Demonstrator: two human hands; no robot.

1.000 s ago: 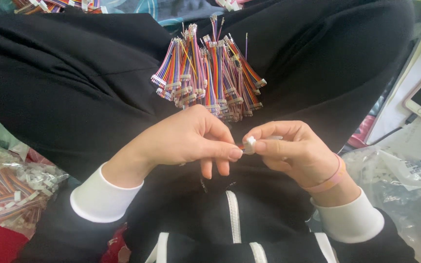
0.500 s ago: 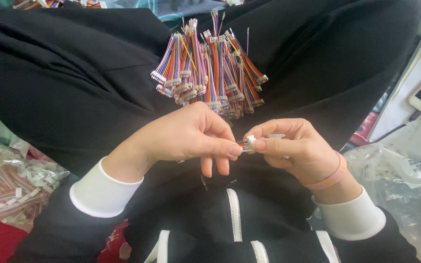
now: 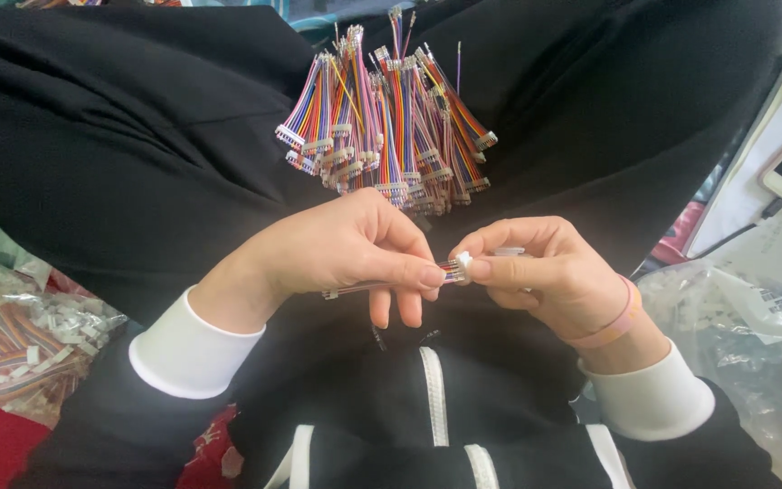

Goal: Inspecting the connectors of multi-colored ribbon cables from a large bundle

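The left hand [image 3: 337,249] pinches a short multicoloured ribbon cable [image 3: 382,285] near its end, fingers closed on it. The right hand [image 3: 545,272] holds a small white plastic connector housing [image 3: 463,263] between thumb and forefinger, touching the cable end, above the black-clothed lap [image 3: 138,163]. For a clean fit, the operator should align the end squarely and press straight. A bundle of finished striped cables [image 3: 391,127] lies beyond.

Black long-sleeved top, wide white cuffs at both wrists, thin pink band around the right wrist [image 3: 610,323], black garment across the lap with white stripes down the front, bare left hand [image 3: 346,254] and right hand [image 3: 549,272], short plain nails
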